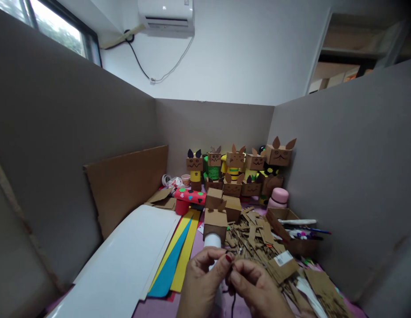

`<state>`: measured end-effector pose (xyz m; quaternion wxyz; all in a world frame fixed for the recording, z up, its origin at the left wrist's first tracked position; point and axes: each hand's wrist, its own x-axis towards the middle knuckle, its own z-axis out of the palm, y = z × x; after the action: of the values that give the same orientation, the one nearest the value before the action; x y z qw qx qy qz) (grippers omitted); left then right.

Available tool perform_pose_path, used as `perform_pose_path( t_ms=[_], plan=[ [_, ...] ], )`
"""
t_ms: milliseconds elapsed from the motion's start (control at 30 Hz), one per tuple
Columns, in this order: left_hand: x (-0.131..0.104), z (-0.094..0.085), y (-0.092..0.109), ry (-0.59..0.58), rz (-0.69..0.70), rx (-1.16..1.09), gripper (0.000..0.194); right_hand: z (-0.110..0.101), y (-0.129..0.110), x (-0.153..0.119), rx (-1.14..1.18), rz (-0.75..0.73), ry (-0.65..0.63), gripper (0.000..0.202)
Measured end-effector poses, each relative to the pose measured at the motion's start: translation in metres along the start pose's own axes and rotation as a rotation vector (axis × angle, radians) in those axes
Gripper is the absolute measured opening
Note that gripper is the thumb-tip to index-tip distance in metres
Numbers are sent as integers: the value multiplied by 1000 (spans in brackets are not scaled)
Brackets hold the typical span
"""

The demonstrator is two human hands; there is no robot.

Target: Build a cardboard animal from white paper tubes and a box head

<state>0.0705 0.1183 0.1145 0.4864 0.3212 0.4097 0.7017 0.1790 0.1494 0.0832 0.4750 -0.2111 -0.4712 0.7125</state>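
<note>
Low in the middle, my left hand (205, 276) and my right hand (253, 285) meet fingertip to fingertip. Both pinch a thin dark cord (233, 304), whose end hangs below the fingers; the part between the fingertips is mostly hidden. Just behind my left hand stands a white tube (212, 240), its lower part covered by the hand. Beyond the tube sits a small cardboard box head (215, 223) with pointed ears.
White sheets (126, 251) and yellow and blue sheets lie left. Cardboard scraps (252, 234) cover the right, near an open box (296, 247) of tools and a pink bottle (278, 198). Several cardboard animal figures (235, 160) stand at the back, inside grey partitions (212, 123).
</note>
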Motion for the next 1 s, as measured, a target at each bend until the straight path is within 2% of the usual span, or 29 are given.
perform_pose_path(
  t_ms=[167,300,600,800,1000],
  plan=[
    [1,0,3,64,-92,-114,32,-2,7,2,102,156,-115,32],
    [5,-5,4,134,-84,-179,29,-2,6,3,59,131,-106,37],
    [14,-12,-6,156,-3,-219,36,-3,0,0,-34,123,-126,39],
    [12,-13,0,146,50,-187,35,-7,-6,-1,-60,138,-32,40],
    [11,-11,4,141,73,-186,29,-5,-16,-4,-138,94,71,43]
  ],
)
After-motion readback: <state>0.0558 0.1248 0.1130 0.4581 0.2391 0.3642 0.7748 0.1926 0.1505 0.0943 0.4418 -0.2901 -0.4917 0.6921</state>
